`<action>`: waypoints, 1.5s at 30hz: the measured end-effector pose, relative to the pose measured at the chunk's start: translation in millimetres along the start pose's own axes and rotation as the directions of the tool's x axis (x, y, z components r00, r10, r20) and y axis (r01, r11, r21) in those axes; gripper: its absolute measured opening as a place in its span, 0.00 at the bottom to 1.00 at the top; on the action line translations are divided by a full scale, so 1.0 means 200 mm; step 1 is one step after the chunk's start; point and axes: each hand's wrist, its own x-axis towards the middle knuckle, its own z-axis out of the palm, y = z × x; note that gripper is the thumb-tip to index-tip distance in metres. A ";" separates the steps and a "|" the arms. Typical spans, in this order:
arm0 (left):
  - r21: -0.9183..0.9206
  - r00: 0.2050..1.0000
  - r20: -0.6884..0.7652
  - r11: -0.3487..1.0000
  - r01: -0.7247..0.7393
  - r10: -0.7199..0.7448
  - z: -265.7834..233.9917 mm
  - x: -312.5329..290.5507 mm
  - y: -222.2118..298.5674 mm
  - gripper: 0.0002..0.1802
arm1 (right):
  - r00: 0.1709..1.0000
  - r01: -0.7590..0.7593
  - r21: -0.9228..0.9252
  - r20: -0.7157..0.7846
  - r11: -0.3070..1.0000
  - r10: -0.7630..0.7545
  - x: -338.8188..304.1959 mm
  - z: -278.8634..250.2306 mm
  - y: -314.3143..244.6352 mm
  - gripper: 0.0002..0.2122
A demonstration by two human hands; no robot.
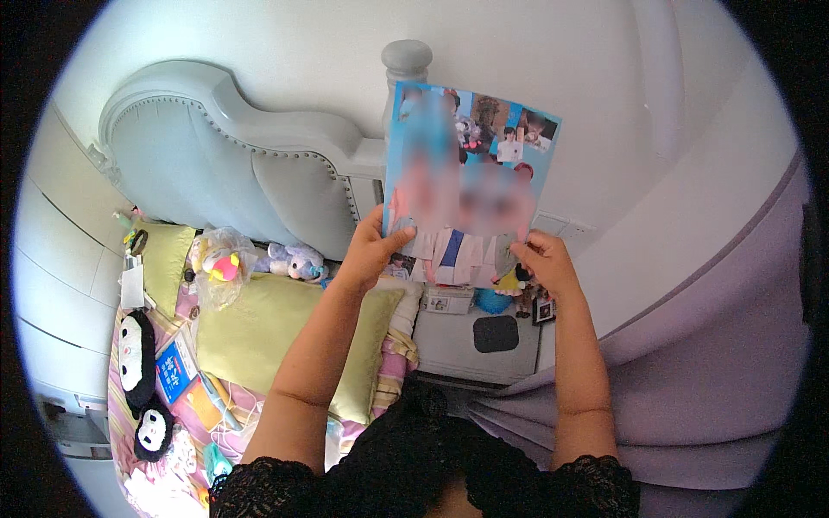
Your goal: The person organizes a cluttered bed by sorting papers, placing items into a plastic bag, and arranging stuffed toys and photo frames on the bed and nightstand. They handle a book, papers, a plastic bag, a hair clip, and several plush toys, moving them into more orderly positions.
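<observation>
Both arms reach out ahead of me and hold up a glossy poster (449,250) printed with photos of people on a blue ground. My left hand (374,249) pinches its lower left edge, thumb on the front. At the lower right edge my right hand (547,262) grips the sheet between thumb and fingers. The poster tilts slightly and stands out in front of the wall, hiding part of the grey bedpost (406,59). Parts of its print are blurred.
Below the poster is a grey nightstand (440,350) bearing a black mat (496,334), a blue round object (494,300) and a small framed picture (544,310). Left lies a bed with green pillows (268,324), plush toys (294,262) and a blue book (177,369). A purple curtain (691,345) hangs right.
</observation>
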 end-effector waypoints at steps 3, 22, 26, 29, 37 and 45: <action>-0.003 1.000 -0.008 1.000 -0.027 0.027 0.00 -0.03 -0.03 0.22 | 0.985 -0.170 0.060 0.022 0.984 0.169 -0.05 0.00 -0.05 0.08; 0.059 0.942 -0.052 0.940 0.335 -0.332 0.05 -0.03 -0.62 0.10 | 0.865 -0.493 0.207 0.014 0.845 0.501 -0.40 -0.08 0.60 0.08; 0.083 0.966 -0.047 0.963 0.257 -0.254 0.06 0.01 -0.72 0.12 | 0.866 -0.483 0.240 -0.014 0.842 0.501 -0.40 -0.07 0.59 0.09; 0.195 0.990 -0.110 0.974 0.112 -0.092 0.14 0.00 -0.73 0.15 | 0.935 -0.336 0.145 -0.064 0.931 0.348 -0.37 -0.06 0.62 0.12; 0.557 0.947 0.162 0.766 -0.320 0.277 0.35 -0.16 -0.45 0.18 | 0.952 -0.141 0.573 -0.145 0.807 0.270 -0.33 0.00 0.54 0.19; 0.649 0.792 0.370 0.474 -0.595 0.487 0.30 -0.25 -0.54 0.22 | 0.960 -0.042 0.686 -0.173 0.727 0.219 -0.26 0.10 0.72 0.15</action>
